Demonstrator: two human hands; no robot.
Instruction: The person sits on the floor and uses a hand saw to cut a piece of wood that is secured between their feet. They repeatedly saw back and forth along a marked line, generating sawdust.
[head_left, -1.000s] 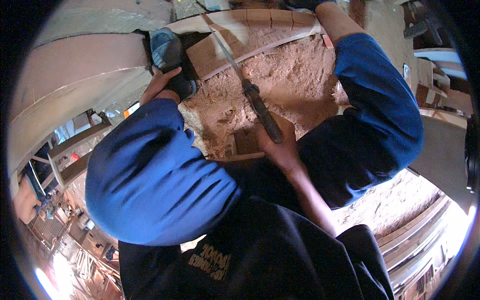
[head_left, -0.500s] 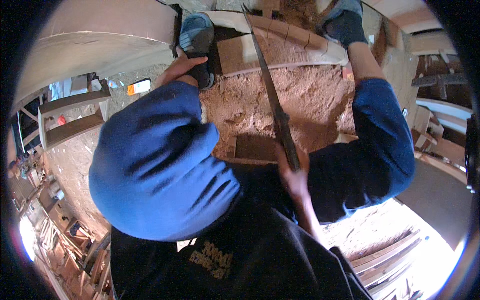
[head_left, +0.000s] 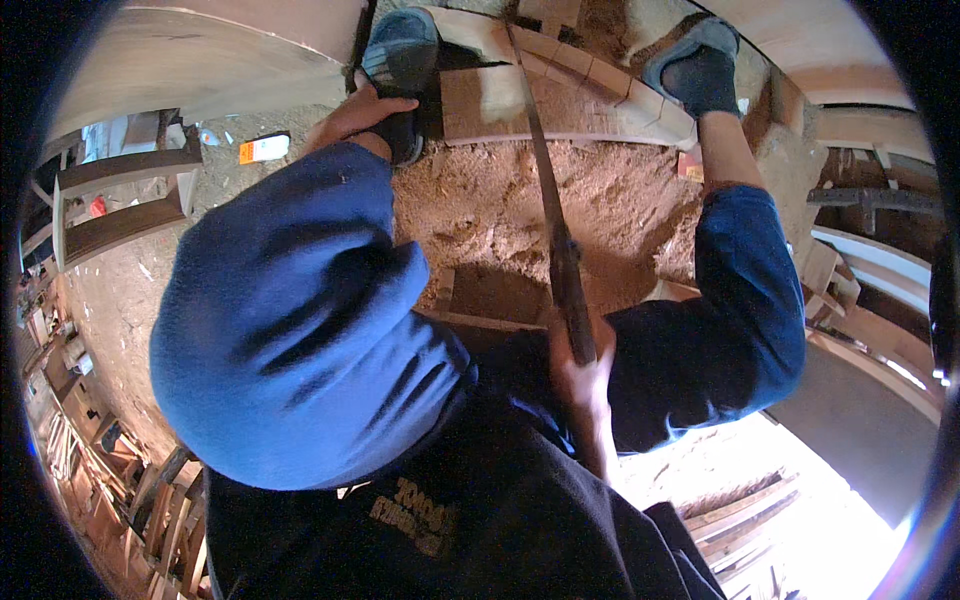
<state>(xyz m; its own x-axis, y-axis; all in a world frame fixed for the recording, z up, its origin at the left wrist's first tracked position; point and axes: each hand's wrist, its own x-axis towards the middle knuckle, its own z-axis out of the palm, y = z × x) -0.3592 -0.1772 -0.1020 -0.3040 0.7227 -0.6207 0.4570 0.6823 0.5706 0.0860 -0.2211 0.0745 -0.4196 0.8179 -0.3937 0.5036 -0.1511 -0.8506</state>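
My right hand (head_left: 588, 372) is closed round the handle end of a handsaw (head_left: 548, 200), whose long narrow blade is seen nearly edge-on. The blade points away from me, its far end over a thick wooden board (head_left: 570, 112) with several cuts along its far edge. Whether the teeth are in the wood, I cannot tell. My left hand (head_left: 350, 118) rests against my left foot in its slide sandal (head_left: 402, 55), thumb stretched across the foot and apart from the other fingers. My right foot in a sandal (head_left: 700, 75) stands by the board's right end.
Sawdust (head_left: 480, 200) covers the ground between my legs. To the left lie an orange-and-white packet (head_left: 264, 149) and a wooden frame (head_left: 125, 215). Large pale panels (head_left: 230, 60) stand far left and far right. Wood offcuts (head_left: 100, 470) are piled lower left.
The saw and my right hand have shifted slightly toward me, and the blade's far end now lies lower over the board. My left hand keeps its place on the foot. The view has tilted a little.
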